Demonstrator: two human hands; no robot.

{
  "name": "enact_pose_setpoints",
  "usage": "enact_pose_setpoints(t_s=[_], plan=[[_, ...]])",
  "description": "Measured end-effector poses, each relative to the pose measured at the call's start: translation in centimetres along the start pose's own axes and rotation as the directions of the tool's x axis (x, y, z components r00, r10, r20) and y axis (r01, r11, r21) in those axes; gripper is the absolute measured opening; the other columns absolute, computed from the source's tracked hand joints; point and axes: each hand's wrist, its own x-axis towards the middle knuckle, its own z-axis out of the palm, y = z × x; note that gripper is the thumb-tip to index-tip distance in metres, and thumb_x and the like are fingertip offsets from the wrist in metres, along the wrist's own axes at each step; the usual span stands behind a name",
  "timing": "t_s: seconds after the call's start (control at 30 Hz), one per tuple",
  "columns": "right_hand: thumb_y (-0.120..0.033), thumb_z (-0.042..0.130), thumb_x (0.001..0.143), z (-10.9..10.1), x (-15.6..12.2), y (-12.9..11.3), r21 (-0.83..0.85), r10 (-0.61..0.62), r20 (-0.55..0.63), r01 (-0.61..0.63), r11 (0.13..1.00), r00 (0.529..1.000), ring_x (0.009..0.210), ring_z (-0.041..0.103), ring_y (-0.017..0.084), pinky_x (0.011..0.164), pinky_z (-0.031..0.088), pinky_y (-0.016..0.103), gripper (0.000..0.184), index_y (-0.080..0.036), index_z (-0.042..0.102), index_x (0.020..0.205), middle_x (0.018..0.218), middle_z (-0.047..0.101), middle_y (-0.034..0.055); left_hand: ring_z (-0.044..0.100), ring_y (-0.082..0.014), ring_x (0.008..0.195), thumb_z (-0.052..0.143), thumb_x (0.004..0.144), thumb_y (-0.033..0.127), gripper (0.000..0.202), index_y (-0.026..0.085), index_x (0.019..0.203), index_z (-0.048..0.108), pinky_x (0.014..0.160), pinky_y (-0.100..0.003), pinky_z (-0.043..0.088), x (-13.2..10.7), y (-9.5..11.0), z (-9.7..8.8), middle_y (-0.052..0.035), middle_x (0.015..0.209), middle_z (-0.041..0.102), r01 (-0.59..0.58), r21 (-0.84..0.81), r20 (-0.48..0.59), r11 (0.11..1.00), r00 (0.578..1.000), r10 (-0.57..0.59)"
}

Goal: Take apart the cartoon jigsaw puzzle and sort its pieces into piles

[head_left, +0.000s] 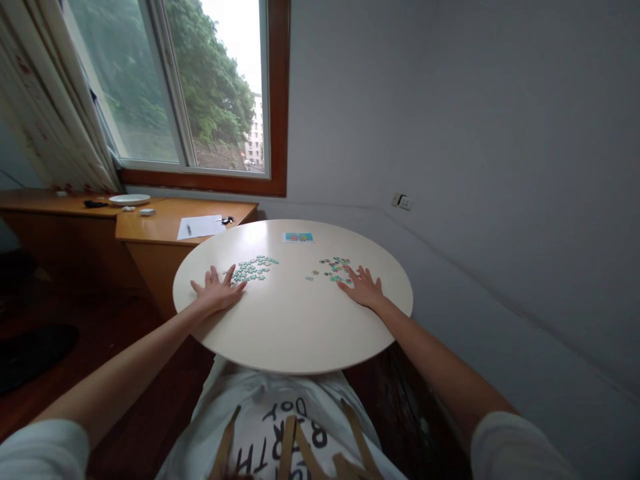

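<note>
My left hand lies spread on the round white table, its fingers apart beside a cluster of pale green jigsaw puzzle pieces. On the other side, my right hand is also spread open on the tabletop. Its fingertips reach the edge of a second, more colourful group of puzzle pieces and hide some of them. Neither hand holds anything. Near the table's far edge lies a small picture card with a blue ground.
A wooden desk adjoins the table at the back left. On it are a paper sheet, keys and a white plate. A window with a curtain is behind. The wall at right carries a socket.
</note>
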Motion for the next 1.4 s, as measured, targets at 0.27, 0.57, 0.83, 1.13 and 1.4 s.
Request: enact_pose_setpoints(t_s=[0.27, 0.57, 0.83, 1.13, 1.4], plan=[[-0.077, 0.014, 0.077, 0.4, 0.0, -0.8, 0.013, 0.051, 0.054, -0.052, 0.999, 0.997, 0.141, 0.005, 0.032, 0.107, 0.004, 0.059, 0.083, -0.031, 0.003, 0.146, 0.154, 0.007, 0.0097, 0.012, -0.0395, 0.138, 0.017, 0.073, 0.078, 0.093, 0.021, 0.147, 0.011, 0.104, -0.061, 0.006, 0.9, 0.1, 0.7, -0.021, 0.15, 0.019, -0.012, 0.023, 0.04, 1.0, 0.999, 0.011], [-0.076, 0.01, 0.078, 0.3, 1.4, -1.8, 0.005, 0.068, 0.097, -0.069, 0.998, 0.993, 0.14, 0.002, 0.033, 0.106, 0.0, 0.059, 0.082, -0.031, 0.011, 0.146, 0.154, 0.007, 0.0093, 0.012, -0.0399, 0.138, 0.016, 0.073, 0.078, 0.094, 0.019, 0.146, 0.016, 0.103, -0.062, 0.007, 3.6, 2.8, 1.3, -0.0215, 0.149, 0.02, -0.042, 0.013, 0.036, 0.999, 0.998, 0.041], [-0.075, 0.014, 0.079, 0.2, 2.4, -2.4, 0.04, 0.083, 0.063, -0.085, 0.996, 0.995, 0.14, 0.007, 0.035, 0.105, 0.002, 0.061, 0.078, -0.032, 0.018, 0.144, 0.154, 0.012, 0.0109, 0.013, -0.0409, 0.137, 0.016, 0.074, 0.077, 0.092, 0.019, 0.146, 0.018, 0.101, -0.066, 0.009, 5.1, 3.4, 1.6, -0.0197, 0.149, 0.023, -0.074, 0.01, 0.022, 0.997, 0.997, 0.074], [-0.057, 0.012, 0.09, -0.2, -0.8, -5.4, -0.051, -0.389, -0.087, 0.386, 0.921, 0.917, 0.142, 0.002, 0.024, 0.111, -0.004, 0.049, 0.066, -0.023, 0.017, 0.146, 0.154, 0.009, 0.0076, 0.0, -0.0285, 0.141, 0.014, 0.085, 0.062, 0.072, 0.024, 0.147, 0.01, 0.109, -0.054, 0.002, 0.3, 4.8, 1.4, -0.0063, 0.154, 0.003, -0.367, -0.007, 0.026, 0.93, 0.93, 0.367], [-0.053, 0.007, 0.091, -0.3, -2.1, -9.3, 0.045, -0.527, 0.123, 0.525, 0.85, 0.841, 0.141, 0.01, 0.023, 0.11, -0.009, 0.05, 0.064, -0.02, 0.022, 0.145, 0.152, 0.018, 0.0065, 0.01, -0.0279, 0.14, 0.008, 0.085, 0.063, 0.077, 0.017, 0.146, 0.018, 0.11, -0.054, -0.001, -2.9, 6.5, 1.0, -0.0107, 0.153, 0.011, -0.535, -0.013, 0.145, 0.845, 0.835, 0.531]])
